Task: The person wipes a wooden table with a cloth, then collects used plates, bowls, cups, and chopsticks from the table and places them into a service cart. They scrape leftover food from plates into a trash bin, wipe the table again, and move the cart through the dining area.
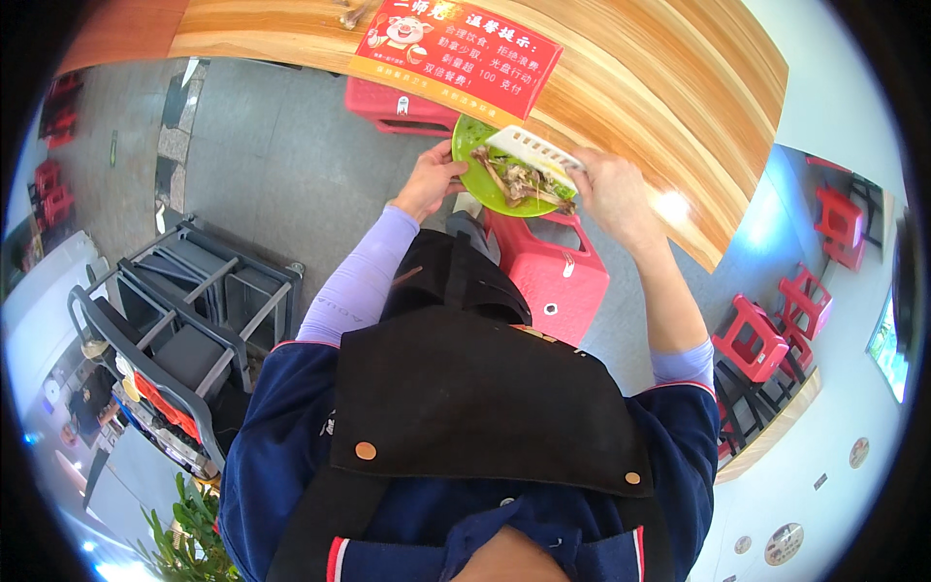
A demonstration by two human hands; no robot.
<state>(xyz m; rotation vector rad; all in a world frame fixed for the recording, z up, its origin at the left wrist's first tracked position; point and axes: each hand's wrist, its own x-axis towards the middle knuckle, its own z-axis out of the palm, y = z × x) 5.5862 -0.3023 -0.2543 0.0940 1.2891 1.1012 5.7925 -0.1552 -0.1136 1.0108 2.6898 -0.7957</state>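
My left hand (434, 180) grips the left rim of a green plate (482, 185), held just off the near edge of the wooden table. Bones and food scraps (525, 180) lie on the plate, with leafy green bits among them. In my right hand (609, 190) is a white slotted plastic scraper (534, 151), its blade over the plate's upper right side, close to the scraps. Whether the blade touches them I cannot tell. A red printed sign (458, 54) lies flat on the table beyond the plate.
The wooden table (654, 94) spans the top, with a bone piece (353, 16) near its far left part. A pink plastic stool (556, 284) stands below the plate; another (398, 109) is partly under the table. A grey utility cart (174, 313) with bins stands at left. More stools (753, 338) are at right.
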